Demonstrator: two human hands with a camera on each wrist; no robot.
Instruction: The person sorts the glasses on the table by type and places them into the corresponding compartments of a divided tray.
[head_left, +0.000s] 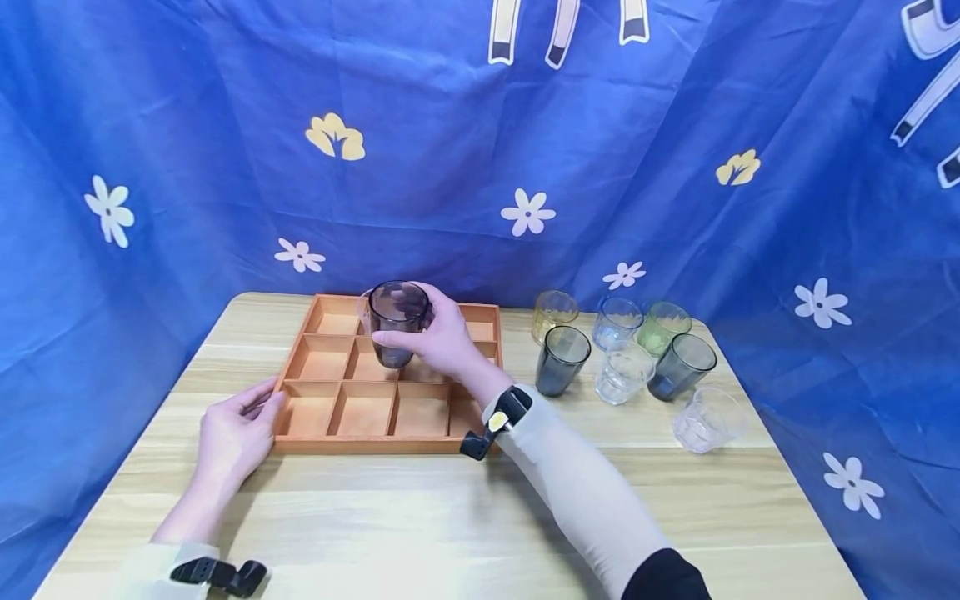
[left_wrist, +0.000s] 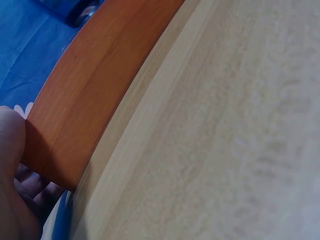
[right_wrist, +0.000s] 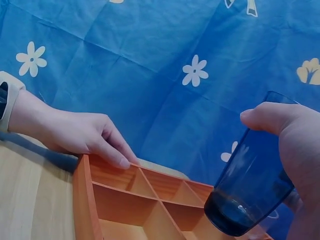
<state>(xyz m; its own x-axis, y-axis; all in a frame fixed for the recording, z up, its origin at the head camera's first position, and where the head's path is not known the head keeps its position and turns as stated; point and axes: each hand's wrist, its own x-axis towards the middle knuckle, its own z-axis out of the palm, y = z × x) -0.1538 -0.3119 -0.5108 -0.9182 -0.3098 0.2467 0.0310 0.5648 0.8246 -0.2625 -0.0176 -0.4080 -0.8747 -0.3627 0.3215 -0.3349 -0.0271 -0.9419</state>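
Note:
My right hand point(head_left: 442, 333) grips a dark grey drinking glass point(head_left: 396, 321), thumb on the near side and fingers behind. The glass hangs over the middle of a divided wooden tray point(head_left: 341, 446); in the right wrist view the glass point(right_wrist: 250, 185) looks tilted, its base towards the compartments. A clear curved edge shows just left of the dark glass, perhaps another glass, mostly hidden. At the tray's left side, near the front corner, my left hand point(head_left: 238, 429) holds the wall. The left wrist view shows the thumb and fingers around the tray's corner point(left_wrist: 80, 100).
Right of the tray stand several glasses: yellow point(head_left: 555, 315), blue point(head_left: 617, 323), green point(head_left: 663, 327), two dark grey point(head_left: 562, 360) and two clear point(head_left: 624, 373). One clear glass point(head_left: 705, 421) is near the table's right edge. A blue patterned cloth point(head_left: 420, 167) hangs behind the table.

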